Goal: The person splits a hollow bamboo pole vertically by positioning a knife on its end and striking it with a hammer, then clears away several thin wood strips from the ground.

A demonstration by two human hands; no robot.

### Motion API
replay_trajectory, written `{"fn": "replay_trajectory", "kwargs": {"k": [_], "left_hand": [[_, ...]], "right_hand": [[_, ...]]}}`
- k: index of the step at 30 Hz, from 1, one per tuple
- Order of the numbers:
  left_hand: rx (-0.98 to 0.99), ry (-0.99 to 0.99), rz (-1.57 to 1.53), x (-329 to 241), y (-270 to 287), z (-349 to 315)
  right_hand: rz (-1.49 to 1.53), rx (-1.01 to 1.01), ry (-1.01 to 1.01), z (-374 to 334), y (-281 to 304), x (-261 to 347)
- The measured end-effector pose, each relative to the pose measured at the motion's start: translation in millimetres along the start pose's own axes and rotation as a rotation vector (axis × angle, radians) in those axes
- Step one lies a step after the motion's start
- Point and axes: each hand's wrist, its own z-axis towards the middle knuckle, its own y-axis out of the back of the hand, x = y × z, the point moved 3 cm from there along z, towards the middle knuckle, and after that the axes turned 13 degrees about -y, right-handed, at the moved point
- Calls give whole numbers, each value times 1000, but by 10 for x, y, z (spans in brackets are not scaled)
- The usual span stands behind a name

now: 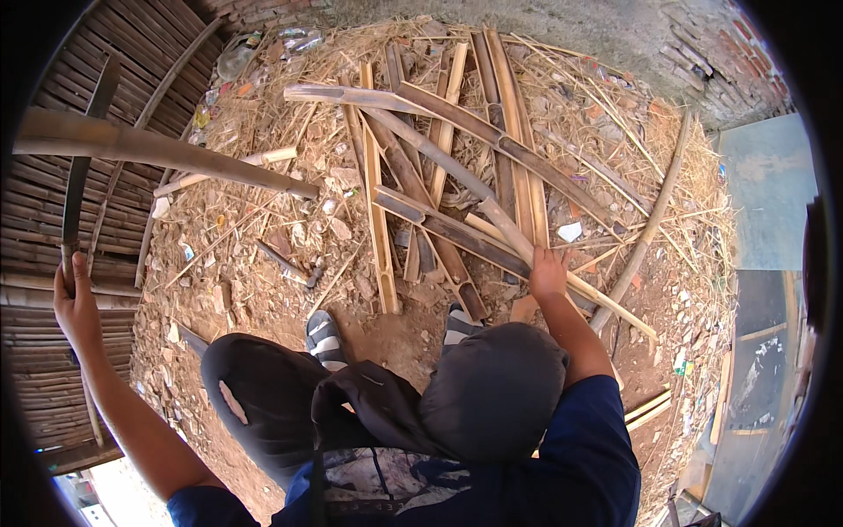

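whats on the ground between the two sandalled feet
In the head view, only bare reddish dirt with small stone bits shows between the left foot and the right foot; no bamboo lies there.

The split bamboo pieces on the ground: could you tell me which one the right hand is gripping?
The right hand grips the long pale strip that runs diagonally from upper left across the pile; the other pieces lie untouched.

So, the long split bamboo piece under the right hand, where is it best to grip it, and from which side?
Grip the near end of the long split bamboo piece, where the right hand already rests, coming from above. That end lies on top and free; farther up, the piece probably crosses other bamboo slats, so it is harder to close around.
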Motion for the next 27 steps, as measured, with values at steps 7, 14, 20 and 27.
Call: {"fn": "replay_trajectory", "kwargs": {"k": [7,14,20,27], "left_hand": [[6,-63,28,-326,-59,30],[29,-91,90,-463,-53,8],[10,-124,47,-322,-68,-67],[-10,-175,70,-425,-87,-5]], "right_hand": [[105,-67,-51,-235,932,-233],[74,28,-425,-794,1828,-995],[-22,25,-710,-2043,1175,-2600],[-26,146,-1393,-4242,641,-3349]]}}
